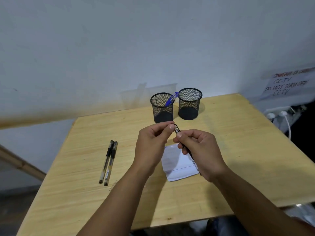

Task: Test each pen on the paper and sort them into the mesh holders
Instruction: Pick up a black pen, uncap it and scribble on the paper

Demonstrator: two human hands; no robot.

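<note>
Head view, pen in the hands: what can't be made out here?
- Pen: the right hand covers most of its barrel; the left hand pinches its cap end, so whether the cap is off is unclear.
- Paper: partly under the hands; any test marks too faint to read.
- Blue pen: lower part blurred behind the left mesh holder.
- Wall sign: blurred, cut by the right edge.

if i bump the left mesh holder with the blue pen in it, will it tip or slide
The left mesh holder looks light, being open wire mesh, so a bump would probably slide it on the smooth wooden table. Its solid base should resist tipping, though the blue pen leaning over the rim may add slight leverage.
</note>
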